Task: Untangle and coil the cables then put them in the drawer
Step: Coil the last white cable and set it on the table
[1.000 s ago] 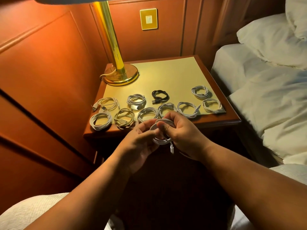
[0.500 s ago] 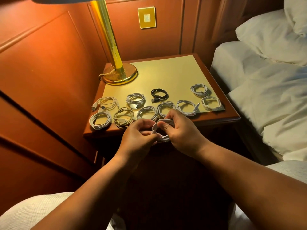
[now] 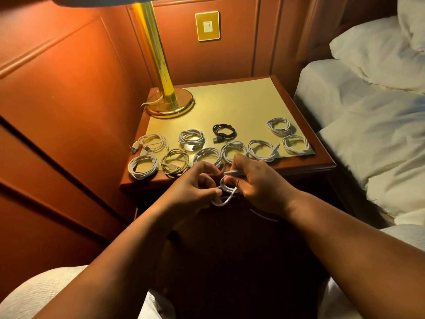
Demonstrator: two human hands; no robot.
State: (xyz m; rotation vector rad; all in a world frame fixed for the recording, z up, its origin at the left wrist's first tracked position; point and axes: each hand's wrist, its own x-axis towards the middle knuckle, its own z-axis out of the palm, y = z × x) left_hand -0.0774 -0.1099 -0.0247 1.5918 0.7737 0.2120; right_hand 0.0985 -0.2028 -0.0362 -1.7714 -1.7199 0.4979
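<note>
Left hand (image 3: 195,192) is pinching the white cable (image 3: 226,192), right hand (image 3: 257,180) is gripping its loops, just off the tabletop's (image 3: 299,165) front edge, near ten coils.

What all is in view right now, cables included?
white coiled cables: nine, white to cream, in two rows on the nightstand's near half
black coiled cable: one, black, back row, middle
white cable in hand: one, white, held between both hands just in front of the nightstand's near edge
nightstand: one, reddish wood with a pale top sheet
brass lamp: one, gold, back left corner of the nightstand
wall switch plate: one, gold, on the wall panel behind
bed with pillows: white, to the right
left hand: grip pinching the white cable in hand
right hand: grip holding its loops
</note>
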